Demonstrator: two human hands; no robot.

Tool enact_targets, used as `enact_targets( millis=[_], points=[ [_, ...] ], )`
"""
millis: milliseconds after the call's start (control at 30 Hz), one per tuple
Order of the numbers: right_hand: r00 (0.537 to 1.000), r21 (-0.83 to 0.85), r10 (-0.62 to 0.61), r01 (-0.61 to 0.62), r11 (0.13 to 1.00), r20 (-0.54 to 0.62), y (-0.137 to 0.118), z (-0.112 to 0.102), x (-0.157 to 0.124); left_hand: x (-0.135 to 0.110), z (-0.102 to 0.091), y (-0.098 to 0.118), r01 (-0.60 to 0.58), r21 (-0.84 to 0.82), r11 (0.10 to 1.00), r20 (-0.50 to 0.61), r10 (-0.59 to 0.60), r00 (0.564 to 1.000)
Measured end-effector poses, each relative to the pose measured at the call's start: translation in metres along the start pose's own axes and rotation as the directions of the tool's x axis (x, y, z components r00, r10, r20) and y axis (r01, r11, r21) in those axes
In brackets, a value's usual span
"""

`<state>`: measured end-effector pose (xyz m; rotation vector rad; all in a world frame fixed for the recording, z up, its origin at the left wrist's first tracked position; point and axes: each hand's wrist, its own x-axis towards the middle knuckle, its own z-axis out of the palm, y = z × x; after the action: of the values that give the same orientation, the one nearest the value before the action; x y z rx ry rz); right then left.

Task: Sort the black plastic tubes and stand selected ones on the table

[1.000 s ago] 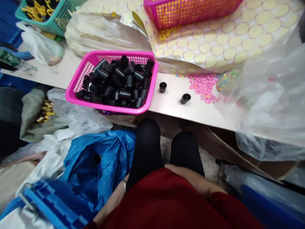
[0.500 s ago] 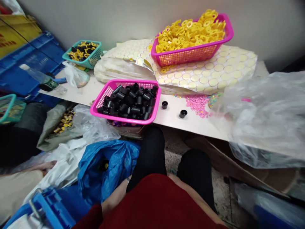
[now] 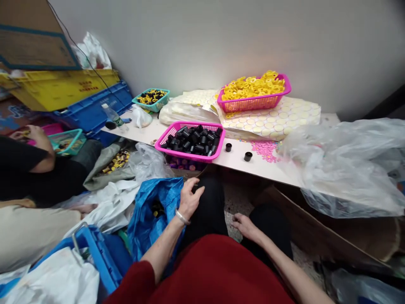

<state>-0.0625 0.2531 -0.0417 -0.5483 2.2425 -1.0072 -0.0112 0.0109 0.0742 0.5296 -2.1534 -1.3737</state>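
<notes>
My left hand (image 3: 190, 196) rests open on my left thigh, fingers spread, beside the blue plastic bag (image 3: 152, 211). My right hand (image 3: 245, 225) lies on my right thigh with the fingers loosely curled and nothing visible in them. Ahead on the low table (image 3: 234, 162) stands a pink basket (image 3: 177, 151) full of black caps (image 3: 193, 141). Two loose black caps (image 3: 228, 147) stand to its right, next to a scatter of small pink beads (image 3: 265, 150). Both hands are well short of the table.
A pink basket of yellow rings (image 3: 255, 90) sits on sticker sheets (image 3: 284, 120) at the back. A teal basket (image 3: 151, 99), a bottle (image 3: 110, 114), clear plastic bags (image 3: 341, 164) and blue and yellow crates (image 3: 91, 107) surround the table. Another person (image 3: 31, 169) sits at the left.
The view has tilted up and back, showing the wall and the person at the left. Both of my hands have come forward onto my thighs from beside my body.
</notes>
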Motion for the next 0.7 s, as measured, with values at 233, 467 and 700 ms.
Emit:
enact_targets(
  millis=[233, 467, 700],
  points=[
    [0.955, 0.132, 0.009, 0.032, 0.991, -0.297, 0.017, -0.088, -0.023, 0.159, 0.04, 0.064, -0.409, 0.539, 0.736, 0.209, 0.353, 0.912],
    [0.808, 0.203, -0.015, 0.165, 0.965, -0.588, 0.019, -0.105, -0.02, 0.235, 0.07, 0.066, -0.641, 0.642, 0.42, 0.636, 0.175, 0.751],
    [0.696, -0.156, -0.335, 0.309, 0.938, -0.635, -0.004, -0.136, 0.005, 0.262, 0.091, 0.062, -0.726, 0.618, 0.303, 0.742, 0.08, 0.665]
  ],
)
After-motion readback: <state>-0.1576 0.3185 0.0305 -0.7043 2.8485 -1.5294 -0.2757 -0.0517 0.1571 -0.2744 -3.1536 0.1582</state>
